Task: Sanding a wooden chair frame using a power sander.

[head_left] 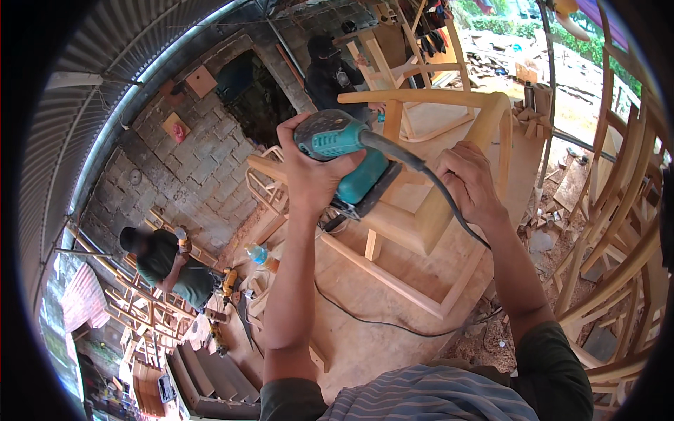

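Note:
My left hand is closed around a teal and black electric sander, held tilted above a pale wooden chair frame. The sander's flat pad is close to the chair's front corner; whether it touches the wood I cannot tell. From the sander's end a dark power cord curves past my right hand and down. My right hand is closed, with curled fingers over the chair's right side. What lies inside those fingers is hidden.
The chair frame stands on a plywood worktable. A bottle and a yellow power drill are at the left. One person works at left, another at the back. Stacked chair parts crowd the right.

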`<state>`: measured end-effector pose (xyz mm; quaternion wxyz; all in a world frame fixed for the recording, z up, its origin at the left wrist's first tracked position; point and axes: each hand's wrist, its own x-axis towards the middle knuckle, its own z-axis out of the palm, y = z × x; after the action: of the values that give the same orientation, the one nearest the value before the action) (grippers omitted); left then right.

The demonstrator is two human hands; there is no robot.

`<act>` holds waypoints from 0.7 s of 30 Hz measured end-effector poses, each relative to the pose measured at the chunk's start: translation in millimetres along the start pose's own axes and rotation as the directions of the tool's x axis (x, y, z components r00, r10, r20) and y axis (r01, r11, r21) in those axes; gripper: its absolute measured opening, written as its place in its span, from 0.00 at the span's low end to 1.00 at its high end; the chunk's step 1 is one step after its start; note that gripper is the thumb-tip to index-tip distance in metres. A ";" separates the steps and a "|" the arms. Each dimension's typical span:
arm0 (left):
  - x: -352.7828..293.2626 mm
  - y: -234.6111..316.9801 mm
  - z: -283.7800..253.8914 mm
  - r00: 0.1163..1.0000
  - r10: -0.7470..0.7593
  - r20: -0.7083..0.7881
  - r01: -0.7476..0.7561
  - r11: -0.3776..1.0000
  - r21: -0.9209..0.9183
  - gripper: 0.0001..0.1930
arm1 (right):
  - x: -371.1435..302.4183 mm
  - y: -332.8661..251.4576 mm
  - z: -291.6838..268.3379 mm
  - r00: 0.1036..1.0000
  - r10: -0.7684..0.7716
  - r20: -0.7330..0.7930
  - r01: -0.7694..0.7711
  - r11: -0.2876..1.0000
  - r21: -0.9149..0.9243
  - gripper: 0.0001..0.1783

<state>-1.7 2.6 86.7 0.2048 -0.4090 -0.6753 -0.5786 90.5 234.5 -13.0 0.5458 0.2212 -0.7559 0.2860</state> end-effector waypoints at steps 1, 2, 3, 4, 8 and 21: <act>-3.8 3.7 4.4 1.000 -0.003 -0.003 0.003 1.000 0.009 0.46 | -0.8 -0.1 1.5 1.000 -0.017 -0.026 0.017 1.000 0.003 0.03; -7.6 8.4 8.1 1.000 0.012 0.001 -0.012 1.000 0.000 0.46 | -0.9 0.8 3.4 0.998 -0.035 -0.055 0.035 0.999 0.002 0.04; -11.4 11.9 10.4 1.000 0.028 0.005 -0.028 1.000 -0.009 0.46 | -2.1 2.0 5.0 0.998 -0.036 -0.059 0.037 0.999 0.008 0.04; -15.0 9.9 9.0 0.997 0.072 -0.008 -0.071 0.995 0.064 0.46 | -3.9 3.5 6.7 0.997 -0.040 -0.071 0.041 0.999 0.013 0.05; -13.2 3.3 -3.5 0.995 0.013 -0.101 -0.012 1.000 0.010 0.47 | -3.5 5.5 4.8 0.994 -0.045 -0.104 0.046 0.999 0.009 0.04; -35.7 24.5 13.9 0.991 0.043 -0.130 -0.035 0.997 0.063 0.48 | -4.6 5.9 9.3 0.992 -0.063 -0.109 0.067 0.997 0.032 0.04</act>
<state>41.1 4.5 71.5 0.2726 -0.3767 -0.6694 -0.5794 81.6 232.8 -20.7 0.5911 0.2395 -0.7124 0.2928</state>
